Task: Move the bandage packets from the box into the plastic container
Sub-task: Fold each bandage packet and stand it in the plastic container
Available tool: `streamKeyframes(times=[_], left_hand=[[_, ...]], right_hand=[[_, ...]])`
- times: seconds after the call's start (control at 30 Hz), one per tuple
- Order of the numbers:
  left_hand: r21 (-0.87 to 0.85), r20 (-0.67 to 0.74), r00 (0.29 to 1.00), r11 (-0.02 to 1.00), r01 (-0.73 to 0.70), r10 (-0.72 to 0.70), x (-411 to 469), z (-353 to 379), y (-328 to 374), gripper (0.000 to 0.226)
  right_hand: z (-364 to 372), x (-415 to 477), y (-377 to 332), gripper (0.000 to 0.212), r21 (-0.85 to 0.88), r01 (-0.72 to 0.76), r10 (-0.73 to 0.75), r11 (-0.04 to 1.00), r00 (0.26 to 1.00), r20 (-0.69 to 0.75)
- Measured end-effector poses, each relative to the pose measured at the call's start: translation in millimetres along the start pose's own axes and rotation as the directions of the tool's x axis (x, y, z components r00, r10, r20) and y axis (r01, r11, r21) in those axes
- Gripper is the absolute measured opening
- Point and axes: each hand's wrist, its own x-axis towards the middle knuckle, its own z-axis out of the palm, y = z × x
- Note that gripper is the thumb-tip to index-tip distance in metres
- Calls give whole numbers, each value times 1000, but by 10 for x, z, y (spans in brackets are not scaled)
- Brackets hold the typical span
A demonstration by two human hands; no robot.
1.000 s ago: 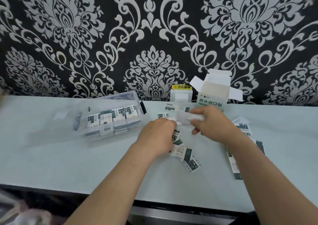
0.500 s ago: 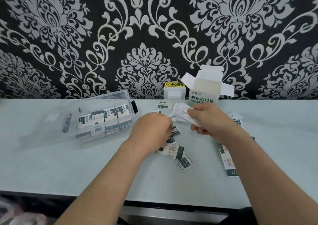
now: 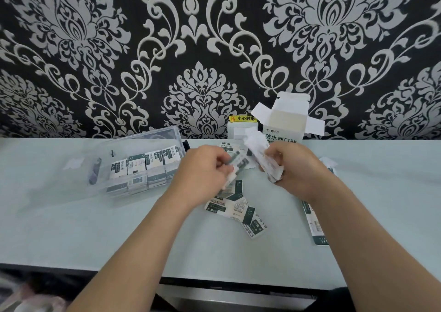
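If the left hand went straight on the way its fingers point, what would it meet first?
From the left hand, probably the white packets gripped in the right hand, though depth is unclear.

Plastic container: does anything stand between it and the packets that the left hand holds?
Nothing visible does. The left hand grips a few packets just right of the plastic container, and only bare table lies between them. No lid shows over the container, though clear plastic makes this hard to confirm.
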Motion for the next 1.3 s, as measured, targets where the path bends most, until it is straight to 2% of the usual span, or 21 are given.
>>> streamKeyframes(times=[0.03,0.1,0.17,0.2,0.27,0.37,0.47,0.57,0.63,0.77,0.87,0.97,1.07,1.17,1.23,1.3], left_hand=[[-197,-23,998,979,50,-56,8,-33,0,9],[-590,23,987,795,140,-157,-1,-73,23,6],[-762,77,980,624,176,-182,-15,-49,48,4],[-790,87,977,584,187,-195,-15,-17,42,7],[-789,67,971,584,192,-229,-12,24,39,8],[-693,-40,973,708,136,-227,-34,17,55,12],[-644,-119,981,764,39,-151,-75,1,118,44],[-601,-97,994,799,-13,-57,-86,-31,105,71],[-602,-67,998,798,-28,-15,-67,-47,64,62],[-496,-76,997,867,-53,17,-57,-122,-1,23],[-422,-23,998,904,-66,63,-55,-200,-50,12],[-365,-3,998,929,-60,63,-68,-226,-72,11],[-378,29,999,926,-8,21,-72,-218,-65,8],[-415,22,1000,910,-2,12,-90,-203,-27,6],[-415,25,998,909,-38,53,-112,-178,9,23],[-344,55,990,933,-104,130,-135,-143,19,43]], right_hand=[[14,-10,4,13,84,-36,33,996,999,39],[93,-33,38,17,198,-117,85,973,983,161],[224,-57,94,22,250,-177,100,952,951,292],[299,-79,115,23,245,-185,97,952,938,332],[418,-123,130,21,193,-169,92,967,931,352],[464,-162,125,21,131,-115,61,985,931,359],[444,-175,117,24,90,-110,68,990,922,382],[449,-199,108,21,35,-135,112,990,922,371],[439,-210,106,24,-33,-137,139,990,920,365],[429,-222,96,26,-104,-125,154,987,926,346],[437,-217,100,30,-121,-142,172,983,940,295],[430,-196,87,33,-81,-157,172,984,952,252],[411,-195,63,34,-16,-160,159,987,958,238],[400,-236,47,30,-85,-114,130,990,967,218],[407,-260,39,31,-201,-59,97,978,978,184],[421,-279,30,31,-294,-22,69,956,986,150]])
